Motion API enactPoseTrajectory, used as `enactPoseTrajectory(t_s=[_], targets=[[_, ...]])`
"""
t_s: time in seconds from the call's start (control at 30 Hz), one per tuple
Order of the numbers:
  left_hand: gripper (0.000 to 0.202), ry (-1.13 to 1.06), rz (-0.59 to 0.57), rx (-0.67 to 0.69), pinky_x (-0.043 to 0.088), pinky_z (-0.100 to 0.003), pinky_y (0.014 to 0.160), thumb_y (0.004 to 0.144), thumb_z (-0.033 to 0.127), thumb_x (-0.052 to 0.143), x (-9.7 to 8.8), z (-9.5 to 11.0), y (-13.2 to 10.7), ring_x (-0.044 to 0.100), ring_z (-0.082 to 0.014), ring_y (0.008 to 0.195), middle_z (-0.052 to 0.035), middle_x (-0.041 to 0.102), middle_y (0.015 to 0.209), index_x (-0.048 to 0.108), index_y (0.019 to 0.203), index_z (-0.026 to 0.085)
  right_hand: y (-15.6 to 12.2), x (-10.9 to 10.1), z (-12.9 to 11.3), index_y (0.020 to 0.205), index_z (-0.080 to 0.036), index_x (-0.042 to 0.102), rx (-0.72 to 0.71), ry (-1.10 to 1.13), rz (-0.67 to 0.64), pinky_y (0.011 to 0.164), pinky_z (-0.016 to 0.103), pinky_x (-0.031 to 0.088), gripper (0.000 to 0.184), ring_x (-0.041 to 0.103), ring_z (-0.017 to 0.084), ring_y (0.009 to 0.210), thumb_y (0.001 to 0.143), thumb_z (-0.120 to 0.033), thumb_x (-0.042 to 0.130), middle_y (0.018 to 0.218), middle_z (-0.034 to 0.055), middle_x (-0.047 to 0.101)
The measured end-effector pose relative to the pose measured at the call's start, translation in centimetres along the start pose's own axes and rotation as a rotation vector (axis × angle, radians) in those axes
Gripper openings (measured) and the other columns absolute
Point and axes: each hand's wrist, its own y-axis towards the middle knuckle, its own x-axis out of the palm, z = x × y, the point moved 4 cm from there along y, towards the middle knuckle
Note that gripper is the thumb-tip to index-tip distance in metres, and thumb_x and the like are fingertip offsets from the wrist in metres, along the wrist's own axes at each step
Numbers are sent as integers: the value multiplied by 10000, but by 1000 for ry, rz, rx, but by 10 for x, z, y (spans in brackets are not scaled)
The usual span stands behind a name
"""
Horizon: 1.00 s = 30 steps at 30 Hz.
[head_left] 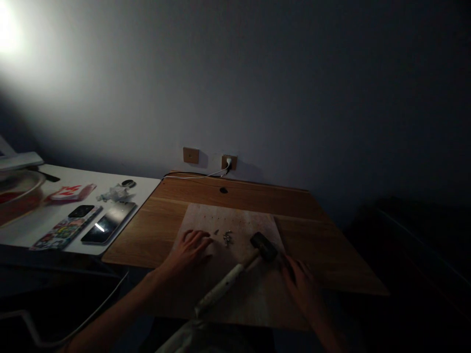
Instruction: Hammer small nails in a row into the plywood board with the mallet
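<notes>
A pale wooden board (pixel 257 294) lies on the brown wooden table (pixel 147 235). Across the board rests a mallet (pixel 263 246) with a dark head and a light-wrapped handle slanting down to the left. Left of the mallet head sits a small pile of metal screws or nails (pixel 227 238), too small to tell which. My left hand (pixel 192 247) is over the board's left part, fingers apart, holding nothing visible. At the board's right edge is my right hand (pixel 297 277), fingers stretched out near the mallet head. A row of small dots (pixel 219 219) marks the board's far part.
On the white table (pixel 147 184) at left are a dark-screened phone (pixel 109 223), a phone in a patterned case (pixel 68 228), crumpled clear plastic (pixel 117 192), a red-and-white packet (pixel 71 192) and a clear tub (pixel 22 196). Cables run to a wall socket (pixel 229 162).
</notes>
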Motion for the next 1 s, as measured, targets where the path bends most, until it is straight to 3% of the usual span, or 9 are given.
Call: enactPoseTrajectory(t_s=[0.13, 0.27, 0.4, 0.57, 0.67, 0.8, 1.0], targets=[[281, 263, 60, -150, 383, -474, 1021, 950, 331, 516, -29, -26, -46, 547, -283, 1146, -111, 618, 1236, 635, 1189, 242, 1, 4, -5, 1101, -175, 688, 12, -6, -8, 972, 501, 504, 414, 658, 309, 1065, 904, -418, 417, 1133, 161, 712], [273, 264, 74, -311, 458, -417, 951, 963, 319, 460, -48, -44, -72, 604, -263, 1076, -114, 626, 1222, 639, 1140, 213, 5, 11, -15, 1086, -178, 700, 10, -9, -43, 991, 522, 491, 447, 662, 325, 1074, 906, -475, 417, 1121, 165, 733], [305, 248, 110, -426, 492, -377, 929, 960, 334, 425, -65, -59, -80, 647, -256, 1034, -115, 647, 1178, 623, 1147, 195, 9, 31, -42, 1125, -187, 694, -23, 59, -122, 1018, 524, 478, 510, 654, 321, 1112, 928, -538, 380, 1161, 156, 726], [343, 441, 135, -485, 447, -414, 1019, 956, 362, 417, -92, -84, -91, 579, -296, 1177, -146, 625, 1245, 619, 1154, 166, 10, 69, -95, 1238, -186, 647, -95, 125, -184, 1038, 526, 465, 493, 634, 315, 1168, 950, -503, 406, 1236, 167, 696], [342, 541, 114, -530, 457, -442, 994, 961, 351, 403, -105, -98, -101, 558, -326, 1177, -156, 622, 1260, 656, 1099, 167, 6, 85, -122, 1299, -147, 610, -131, 141, -217, 1090, 542, 422, 539, 563, 332, 1275, 944, -511, 431, 1357, 186, 623], [337, 589, 94, -588, 494, -447, 901, 943, 288, 414, -115, -108, -112, 584, -330, 1087, -159, 628, 1227, 680, 1117, 176, 2, 90, -141, 1369, -133, 547, -167, 190, -233, 1110, 512, 424, 571, 474, 313, 1369, 955, -506, 422, 1494, 187, 489], [341, 644, 55, -545, 494, -468, 853, 887, 193, 445, -113, -102, -107, 607, -336, 1026, -174, 620, 1219, 704, 1109, 190, 0, 81, -140, 1294, -225, 600, -230, 261, -196, 1088, 473, 463, 423, 539, 278, 1310, 941, -425, 480, 1438, 129, 540]])
